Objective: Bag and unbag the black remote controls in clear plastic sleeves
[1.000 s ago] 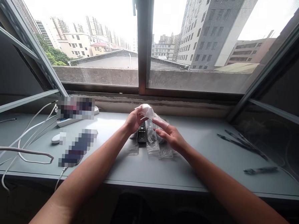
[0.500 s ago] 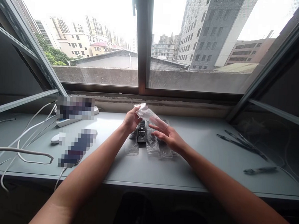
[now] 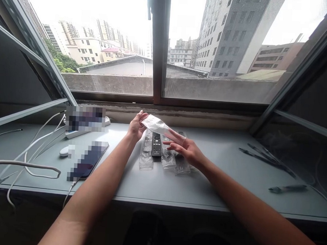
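plastic sleeve [image 3: 155, 125] slants above the worktop [image 3: 132, 186], the right hand [image 3: 191, 151] with extended fingers apparently inside its right end, the left hand [image 3: 136, 129] loosely spread by its left end, contact unclear. gently parting the inserted fingers should keep the mouth wide without tearing, above the black remote [image 3: 156, 147] and clear packets [image 3: 147, 152].

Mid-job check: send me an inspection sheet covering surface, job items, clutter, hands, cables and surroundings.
Surface: pale table, brightest at left.
Job items: black remote between clear plastic packages; clear bag raised above.
Clutter: partly pixelated phone at left; pen-like items at right.
Hands: right hand has fingers inside the bag; left hand at its other end, contact unclear.
Cables: white cables loop at left.
Surroundings: window ahead, buildings outside.
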`<state>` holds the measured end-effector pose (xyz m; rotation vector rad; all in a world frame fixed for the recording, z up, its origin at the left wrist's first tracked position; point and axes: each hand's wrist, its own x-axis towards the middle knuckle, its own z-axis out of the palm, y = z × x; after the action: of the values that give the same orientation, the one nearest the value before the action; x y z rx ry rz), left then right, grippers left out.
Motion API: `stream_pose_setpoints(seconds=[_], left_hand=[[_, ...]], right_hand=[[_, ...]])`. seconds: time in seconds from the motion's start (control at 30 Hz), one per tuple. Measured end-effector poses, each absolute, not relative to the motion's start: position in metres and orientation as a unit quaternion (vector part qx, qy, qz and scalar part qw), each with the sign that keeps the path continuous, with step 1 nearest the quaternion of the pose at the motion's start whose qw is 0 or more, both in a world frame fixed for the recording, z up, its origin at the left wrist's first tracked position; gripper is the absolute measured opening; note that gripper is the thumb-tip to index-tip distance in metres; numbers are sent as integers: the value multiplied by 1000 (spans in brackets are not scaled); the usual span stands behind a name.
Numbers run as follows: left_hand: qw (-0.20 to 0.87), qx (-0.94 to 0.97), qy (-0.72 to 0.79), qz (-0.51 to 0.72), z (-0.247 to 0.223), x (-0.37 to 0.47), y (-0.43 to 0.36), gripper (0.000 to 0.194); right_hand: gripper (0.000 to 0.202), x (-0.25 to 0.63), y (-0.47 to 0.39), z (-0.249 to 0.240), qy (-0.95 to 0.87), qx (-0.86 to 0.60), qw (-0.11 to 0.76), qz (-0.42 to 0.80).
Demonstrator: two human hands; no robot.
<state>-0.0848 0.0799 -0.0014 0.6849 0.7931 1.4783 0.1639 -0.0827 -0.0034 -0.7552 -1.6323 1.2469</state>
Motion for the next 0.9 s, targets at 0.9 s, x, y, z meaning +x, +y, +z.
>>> stream_pose_setpoints(seconds=[0.9], left_hand=[[527,368,372,669,-12,-86,85,40]], right_hand=[[77,168,-79,-7,-674,-372,419,482]])
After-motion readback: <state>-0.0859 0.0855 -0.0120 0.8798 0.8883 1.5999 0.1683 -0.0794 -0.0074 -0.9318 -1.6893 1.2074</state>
